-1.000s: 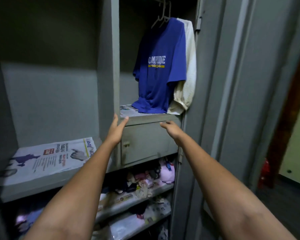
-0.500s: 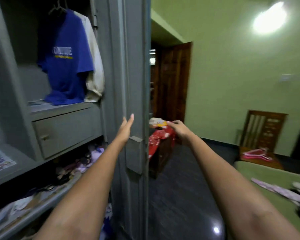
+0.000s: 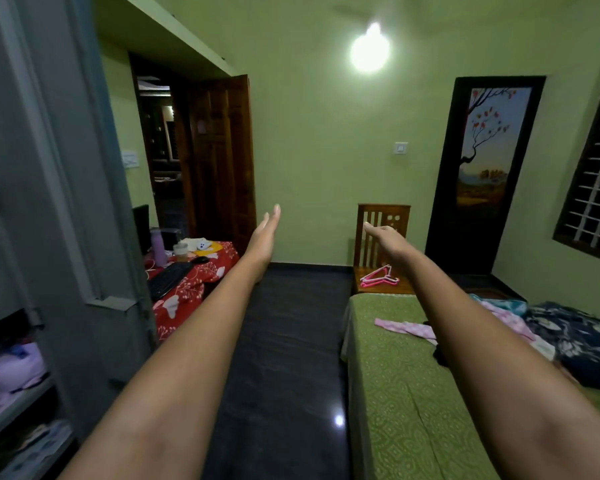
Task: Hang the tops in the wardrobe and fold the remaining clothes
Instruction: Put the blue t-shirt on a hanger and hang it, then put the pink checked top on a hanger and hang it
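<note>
The person is turning away from the wardrobe, now off beyond the left hand. Both hands are reaching out spread and empty; below the right hand, pink hangers and unfolded clothes are waiting next.

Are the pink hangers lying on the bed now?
No, the pink hangers lie on the seat of the wooden chair beyond the bed.

A desk under a red flowered cloth stands left of the open wooden door, carrying a black keyboard, a purple bottle and a mouse. Right of that door, along the green wall, come a light switch, a wooden chair and a tall painted panel showing a tree.
</note>
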`<control>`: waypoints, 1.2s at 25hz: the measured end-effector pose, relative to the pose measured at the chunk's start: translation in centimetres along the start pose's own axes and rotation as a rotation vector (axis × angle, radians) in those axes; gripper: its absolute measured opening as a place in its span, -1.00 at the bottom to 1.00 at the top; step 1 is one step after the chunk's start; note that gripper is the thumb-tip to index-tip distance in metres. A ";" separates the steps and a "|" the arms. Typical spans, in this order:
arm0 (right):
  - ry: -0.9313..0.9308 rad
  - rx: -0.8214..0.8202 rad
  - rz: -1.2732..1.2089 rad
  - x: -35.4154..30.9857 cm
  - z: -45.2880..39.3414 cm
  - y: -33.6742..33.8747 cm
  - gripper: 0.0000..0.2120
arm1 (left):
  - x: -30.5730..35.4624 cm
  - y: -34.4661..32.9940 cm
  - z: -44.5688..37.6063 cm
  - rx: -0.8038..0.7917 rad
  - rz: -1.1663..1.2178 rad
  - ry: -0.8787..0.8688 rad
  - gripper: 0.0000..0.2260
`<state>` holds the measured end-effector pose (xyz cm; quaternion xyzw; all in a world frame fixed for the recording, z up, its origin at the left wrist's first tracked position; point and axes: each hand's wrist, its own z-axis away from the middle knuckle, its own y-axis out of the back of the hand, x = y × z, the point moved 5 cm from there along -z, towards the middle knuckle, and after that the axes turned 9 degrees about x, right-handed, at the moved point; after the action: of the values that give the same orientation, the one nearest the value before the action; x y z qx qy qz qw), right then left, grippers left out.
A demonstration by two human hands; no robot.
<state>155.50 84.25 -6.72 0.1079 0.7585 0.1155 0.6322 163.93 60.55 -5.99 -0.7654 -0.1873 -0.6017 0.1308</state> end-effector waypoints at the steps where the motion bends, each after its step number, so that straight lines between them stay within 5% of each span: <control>1: 0.001 0.007 0.000 0.2 -1.3 -0.4 -0.37 | -0.1 -0.6 -1.6 0.005 0.017 -0.011 -0.35; 7: -0.038 -0.048 -0.001 3.8 -12.9 -7.0 -0.35 | -5.0 -2.6 -13.8 0.018 0.059 0.043 -0.35; 14: 0.012 -0.039 -0.122 -2.9 -34.7 -12.5 -0.26 | -0.3 -5.0 -34.8 -0.001 0.131 -0.089 -0.37; 23: -0.091 -0.025 -0.052 6.0 -57.7 -19.9 -0.30 | -13.6 -8.5 -58.1 0.066 0.021 0.008 -0.37; 30: -0.040 -0.020 -0.145 4.9 -80.3 -21.6 -0.26 | -15.0 -15.3 -79.7 0.064 0.074 -0.039 -0.40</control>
<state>75.19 62.13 -4.08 0.0487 0.7504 0.0747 0.6549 84.52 38.34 -1.68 -0.7787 -0.1805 -0.5751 0.1739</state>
